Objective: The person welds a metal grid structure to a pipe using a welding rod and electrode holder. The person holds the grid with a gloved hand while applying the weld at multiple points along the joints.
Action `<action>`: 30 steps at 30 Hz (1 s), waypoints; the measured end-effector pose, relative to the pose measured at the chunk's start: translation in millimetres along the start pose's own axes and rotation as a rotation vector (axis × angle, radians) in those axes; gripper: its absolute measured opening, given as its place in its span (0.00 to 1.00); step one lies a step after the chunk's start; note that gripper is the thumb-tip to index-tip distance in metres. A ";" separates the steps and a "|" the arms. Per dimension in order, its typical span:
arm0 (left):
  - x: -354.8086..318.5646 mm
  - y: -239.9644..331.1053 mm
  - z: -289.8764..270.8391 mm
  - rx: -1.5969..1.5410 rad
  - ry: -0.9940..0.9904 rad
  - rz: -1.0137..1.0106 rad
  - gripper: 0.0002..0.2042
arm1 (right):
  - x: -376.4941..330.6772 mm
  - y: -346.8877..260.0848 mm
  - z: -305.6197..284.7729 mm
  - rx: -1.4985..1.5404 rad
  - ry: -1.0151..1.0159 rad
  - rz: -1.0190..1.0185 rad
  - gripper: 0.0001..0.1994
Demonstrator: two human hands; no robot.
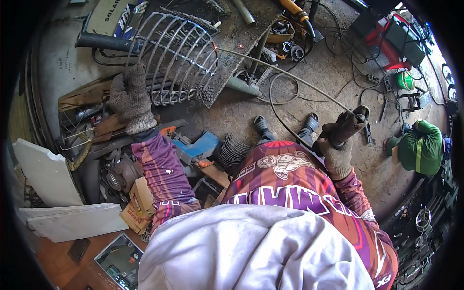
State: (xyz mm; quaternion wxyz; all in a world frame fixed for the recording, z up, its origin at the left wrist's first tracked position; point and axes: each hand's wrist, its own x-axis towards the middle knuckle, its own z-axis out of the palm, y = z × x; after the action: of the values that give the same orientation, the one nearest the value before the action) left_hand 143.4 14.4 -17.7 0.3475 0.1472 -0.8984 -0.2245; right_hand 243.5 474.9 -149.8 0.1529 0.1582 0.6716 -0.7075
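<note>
A curved grille [181,60] of welded metal rods rests at the corner of a dirty steel worktable [232,36]. At the grille's left edge, my left hand [131,99], in a knitted glove, is closed on an outer rod; the glove hides part of its fingers. My right hand [336,157], gloved too, holds a dark welding electrode holder [349,126] low on the right. A long thin welding rod [290,75] runs from the holder to the grille's right side. Its far tip meets or nearly meets a bar there, where a small orange-red glow shows.
An angle grinder [296,10] lies beyond the table's right side. Cables [333,92] loop over the concrete floor. A blue tool [198,147] and a wire coil [233,150] sit below the table. At the far right crouches a person in green [421,147].
</note>
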 end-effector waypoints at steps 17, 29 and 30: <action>0.0 7.5 5.3 -0.240 -0.021 -0.010 0.22 | 2.6 -2.1 0.2 0.049 -0.056 -0.035 0.15; 9.5 -29.1 10.6 -0.526 -0.097 -0.103 0.18 | -0.2 -4.0 2.1 0.035 0.030 -0.032 0.15; 11.3 -29.3 13.4 -0.642 -0.092 -0.161 0.19 | -1.2 -6.2 3.4 0.031 0.026 -0.044 0.15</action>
State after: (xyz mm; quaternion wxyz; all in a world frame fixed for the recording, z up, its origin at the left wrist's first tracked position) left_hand 129.2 -11.5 -35.0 0.3165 0.0904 -0.7820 -0.5293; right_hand 241.9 471.8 -143.5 0.1262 0.1551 0.6658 -0.7188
